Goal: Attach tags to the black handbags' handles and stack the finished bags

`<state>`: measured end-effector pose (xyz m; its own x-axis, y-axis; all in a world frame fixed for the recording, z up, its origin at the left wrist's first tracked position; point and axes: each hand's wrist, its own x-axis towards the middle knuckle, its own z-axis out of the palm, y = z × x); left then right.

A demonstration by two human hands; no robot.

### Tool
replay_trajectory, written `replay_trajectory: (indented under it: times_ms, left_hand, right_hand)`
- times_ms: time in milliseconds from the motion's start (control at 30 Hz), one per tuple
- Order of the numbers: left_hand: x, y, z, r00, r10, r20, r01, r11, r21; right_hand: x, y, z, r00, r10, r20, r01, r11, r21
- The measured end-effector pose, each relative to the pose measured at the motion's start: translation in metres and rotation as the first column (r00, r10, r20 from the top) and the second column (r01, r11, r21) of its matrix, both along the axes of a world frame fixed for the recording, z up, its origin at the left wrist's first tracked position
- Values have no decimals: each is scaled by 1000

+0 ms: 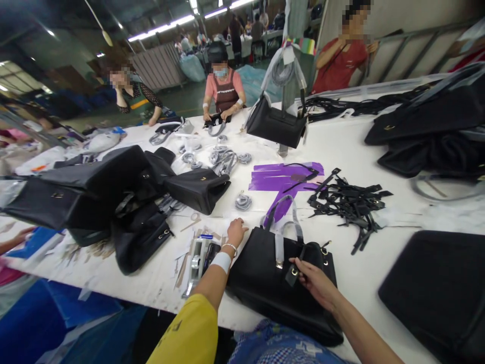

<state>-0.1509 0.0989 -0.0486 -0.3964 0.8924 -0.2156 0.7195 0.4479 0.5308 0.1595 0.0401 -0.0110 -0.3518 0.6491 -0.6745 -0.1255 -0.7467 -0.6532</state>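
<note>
A black handbag [257,283] lies before me on the white table, its handle [279,247] covered in clear wrap and pointing away from me. My right hand [318,283] pinches a small black leather tag [291,275] with a gold eyelet, over the bag's front. Beside the bag's upper left corner is my left hand [237,232], fingers loosely extended and holding nothing that I can see. A tape dispenser [196,258] sits under and left of my left forearm. To the bag's upper right lies a pile of black straps and tags [350,202] with gold eyelets.
Purple tape strips [273,179] are stuck on the table beyond the bag. Black bags [91,192] are heaped left, and a black piece [435,288] lies right. A wrapped bag [278,121] stands by a post. Coiled wrapped straps [243,201] lie mid-table. People [223,91] work opposite.
</note>
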Motion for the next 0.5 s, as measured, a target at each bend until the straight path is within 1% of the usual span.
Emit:
replay_trajectory:
  times_ms: [67, 133, 233, 267, 333, 367, 433, 500]
  left_hand:
    - [-1, 1, -3, 1000, -8, 3, 8, 1000, -27]
    - [-3, 4, 0, 1000, -19, 8, 19, 999, -27]
    - [0, 5, 15, 999, -47, 20, 47, 999, 8]
    - [4, 4, 21, 997, -62, 50, 61, 998, 31]
    - [16, -3, 34, 978, -109, 180, 92, 991, 97]
    - [25, -8, 40, 953, -138, 271, 106, 986, 130]
    - [45, -21, 49, 875, -182, 448, 121, 979, 162]
    - [64, -34, 54, 810, -193, 553, 135, 980, 145]
  right_hand:
    - [0, -1, -1, 998, -39, -55, 38, 999, -14]
    - [1, -2, -2, 994, -77, -83, 75, 997, -29]
    - [2, -1, -1, 988, -119, -98, 117, 993, -28]
    - [2, -1, 0, 986, -133, -102, 132, 991, -23]
    - [3, 1, 3, 980, -164, -113, 163, 986, -17]
    - [3, 2, 5, 975, -184, -124, 184, 983, -14]
    - [4, 5, 9, 961, -229, -155, 230, 973, -15]
    - [5, 7, 13, 944, -272, -185, 275, 962, -11]
